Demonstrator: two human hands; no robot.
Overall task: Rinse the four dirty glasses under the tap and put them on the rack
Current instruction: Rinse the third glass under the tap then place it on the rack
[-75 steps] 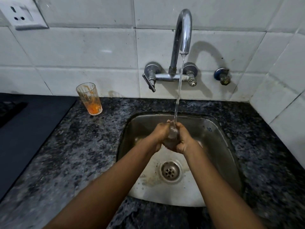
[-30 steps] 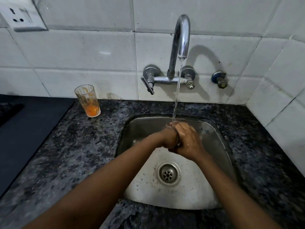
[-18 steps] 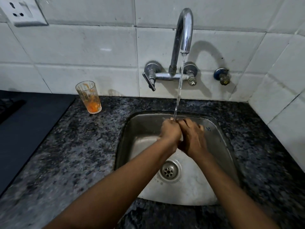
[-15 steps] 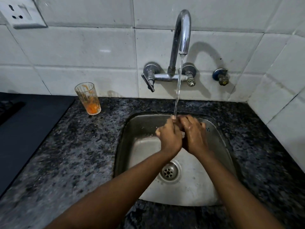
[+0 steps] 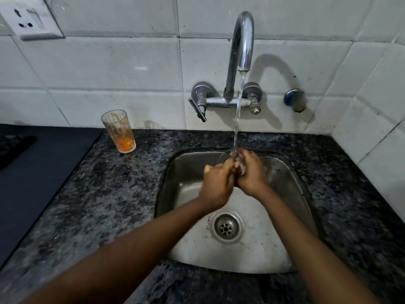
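While water runs from the tap [image 5: 242,40] in a thin stream [image 5: 238,110], both hands meet under it over the back half of the sink [image 5: 293,194]. Left hand [image 5: 215,183] and right hand [image 5: 252,172] are curled and pressed together around a clear glass [image 5: 224,155], of which only part of the rim and a wet patch between the fingers show; the rim tips toward the left, and the stream lands at its edge, just by the right hand's fingertips. Which hand carries the weight cannot be told, but both are closed on it. Below them the drain [image 5: 226,227] sits open in the sink floor.

On the dark speckled worktop [image 5: 98,205], well left of the sink and close to the tiled wall [image 5: 109,66], stands a second glass [image 5: 118,131], upright, streaked inside with orange residue pooled at its bottom. A dark mat [image 5: 39,172] covers the worktop at far left. A socket [image 5: 28,18] is mounted on the wall at upper left.
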